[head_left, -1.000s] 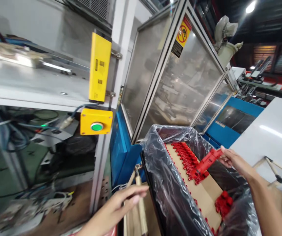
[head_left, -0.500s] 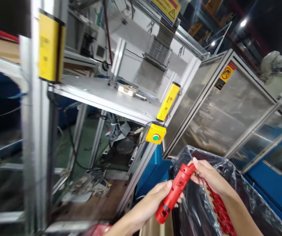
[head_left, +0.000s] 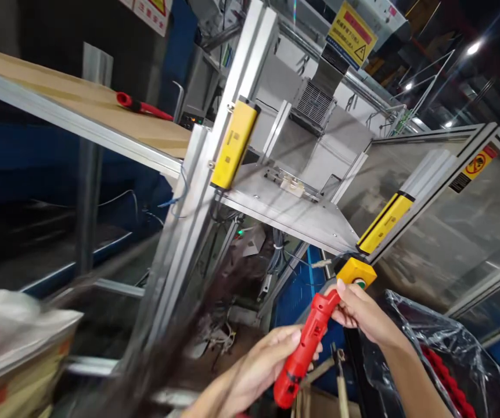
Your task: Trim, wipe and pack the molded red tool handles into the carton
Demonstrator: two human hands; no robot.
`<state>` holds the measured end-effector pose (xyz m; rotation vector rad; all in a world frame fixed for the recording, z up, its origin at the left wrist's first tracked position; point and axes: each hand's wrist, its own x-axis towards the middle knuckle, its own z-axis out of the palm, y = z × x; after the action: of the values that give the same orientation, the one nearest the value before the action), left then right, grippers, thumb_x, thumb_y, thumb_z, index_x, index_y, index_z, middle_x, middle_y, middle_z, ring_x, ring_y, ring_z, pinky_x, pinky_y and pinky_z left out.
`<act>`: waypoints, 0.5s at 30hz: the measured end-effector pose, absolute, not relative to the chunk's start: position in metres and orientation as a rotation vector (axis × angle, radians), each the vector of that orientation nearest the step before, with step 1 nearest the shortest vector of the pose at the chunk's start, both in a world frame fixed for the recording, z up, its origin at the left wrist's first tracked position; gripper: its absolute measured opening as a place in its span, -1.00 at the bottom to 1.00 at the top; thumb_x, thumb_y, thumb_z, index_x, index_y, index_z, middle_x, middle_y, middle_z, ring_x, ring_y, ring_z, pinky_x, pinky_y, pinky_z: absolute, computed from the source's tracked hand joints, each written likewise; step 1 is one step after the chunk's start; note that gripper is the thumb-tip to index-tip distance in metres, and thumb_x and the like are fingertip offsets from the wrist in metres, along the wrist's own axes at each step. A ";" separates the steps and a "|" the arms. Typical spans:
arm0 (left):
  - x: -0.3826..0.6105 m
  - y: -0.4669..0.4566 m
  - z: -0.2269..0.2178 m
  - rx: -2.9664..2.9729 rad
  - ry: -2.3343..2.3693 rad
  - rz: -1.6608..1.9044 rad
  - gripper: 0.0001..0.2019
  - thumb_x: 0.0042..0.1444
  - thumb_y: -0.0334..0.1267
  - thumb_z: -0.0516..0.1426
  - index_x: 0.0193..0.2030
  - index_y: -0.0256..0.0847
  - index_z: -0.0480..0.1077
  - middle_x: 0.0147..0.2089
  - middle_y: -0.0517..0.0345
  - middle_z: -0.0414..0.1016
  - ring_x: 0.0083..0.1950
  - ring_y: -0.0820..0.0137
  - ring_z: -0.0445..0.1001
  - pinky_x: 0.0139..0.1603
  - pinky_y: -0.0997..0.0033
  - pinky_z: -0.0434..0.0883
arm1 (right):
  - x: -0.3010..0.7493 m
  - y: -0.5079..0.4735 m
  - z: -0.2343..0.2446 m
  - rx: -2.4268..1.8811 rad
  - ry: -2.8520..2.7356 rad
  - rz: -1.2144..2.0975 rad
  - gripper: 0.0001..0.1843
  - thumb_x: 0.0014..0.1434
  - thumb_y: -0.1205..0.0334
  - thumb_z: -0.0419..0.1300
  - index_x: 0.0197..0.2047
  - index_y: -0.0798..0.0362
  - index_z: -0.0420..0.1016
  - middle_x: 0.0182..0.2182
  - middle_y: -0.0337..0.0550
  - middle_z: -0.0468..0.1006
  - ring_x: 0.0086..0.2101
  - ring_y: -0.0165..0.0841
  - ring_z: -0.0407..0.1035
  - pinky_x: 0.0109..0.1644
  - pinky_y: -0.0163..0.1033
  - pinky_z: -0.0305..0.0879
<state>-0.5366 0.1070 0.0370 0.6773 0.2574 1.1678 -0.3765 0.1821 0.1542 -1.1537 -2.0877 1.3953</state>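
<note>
- red moulded plastic part (head_left: 306, 354) held across both hands, near the left edge of a clear plastic liner (head_left: 445, 331)
- left hand (head_left: 254, 371) clenched round its body
- right hand (head_left: 363, 310) pinching its upper end, steadying it
- second red part (head_left: 140, 106) lying along a tan board shelf (head_left: 58, 98)

Yellow warning sign (head_left: 351, 35), Chinese characters, too small to read
</note>
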 end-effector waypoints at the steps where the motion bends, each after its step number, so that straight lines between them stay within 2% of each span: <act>1: -0.550 0.107 0.036 0.661 0.226 1.157 -0.58 0.01 -0.06 0.36 -0.12 -0.39 0.59 -0.25 -0.02 0.61 -0.27 0.42 0.51 -0.15 0.47 0.39 | -0.391 0.182 0.154 -1.146 -2.097 1.393 -0.28 0.07 -0.53 0.03 -0.44 0.07 0.31 -0.70 -0.40 0.17 -0.67 -0.59 -0.07 -0.60 -0.38 -0.22; 4: -0.585 0.103 0.034 0.533 0.089 1.090 -0.56 0.07 -0.10 0.34 -0.01 -0.39 0.54 -0.23 -0.06 0.60 -0.24 0.37 0.55 -0.12 0.34 0.46 | -0.433 0.184 0.153 -1.154 -2.086 1.394 -0.28 0.09 -0.52 0.01 -0.53 0.05 0.26 -0.72 -0.40 0.15 -0.68 -0.59 -0.07 -0.59 -0.38 -0.20; 7: -0.610 0.097 0.032 0.385 -0.027 1.041 -0.58 0.10 -0.15 0.32 0.02 -0.42 0.52 -0.20 -0.08 0.60 -0.19 0.33 0.58 -0.13 0.29 0.50 | -0.468 0.188 0.152 -1.248 -2.078 1.371 -0.24 0.06 -0.57 -0.05 -0.59 0.03 0.22 -0.74 -0.36 0.18 -0.70 -0.58 -0.06 -0.61 -0.37 -0.17; 10: -0.629 0.094 0.033 0.323 -0.067 1.050 -0.62 0.11 -0.16 0.32 -0.01 -0.40 0.54 -0.18 -0.05 0.61 -0.17 0.34 0.59 -0.10 0.31 0.49 | -0.488 0.185 0.151 -1.295 -2.133 1.135 -0.22 0.13 -0.53 -0.13 -0.60 0.03 0.27 -0.71 -0.24 0.30 -0.68 -0.52 0.09 -0.60 -0.34 -0.04; 12: -0.639 0.096 0.035 0.321 -0.075 1.093 -0.63 0.09 -0.17 0.33 -0.02 -0.38 0.55 -0.18 -0.04 0.61 -0.16 0.34 0.58 -0.08 0.31 0.48 | -0.489 0.174 0.146 -1.269 -2.153 0.835 -0.27 0.23 -0.42 -0.14 -0.48 0.05 0.44 -0.64 -0.19 0.40 -0.62 -0.44 0.23 -0.54 -0.32 0.12; 15: -0.651 0.102 0.035 0.311 -0.068 1.177 -0.59 0.01 -0.19 0.38 -0.02 -0.36 0.56 -0.16 -0.05 0.61 -0.15 0.34 0.56 0.01 0.27 0.45 | -0.481 0.146 0.121 -1.267 -2.067 0.413 -0.43 0.29 -0.26 -0.04 -0.11 0.01 0.58 -0.51 -0.16 0.53 -0.52 -0.34 0.39 -0.40 -0.28 0.33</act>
<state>-0.6506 0.1016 0.0353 0.3106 -0.0676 1.1770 -0.4808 0.1460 0.1206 -1.2675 -2.0672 0.4130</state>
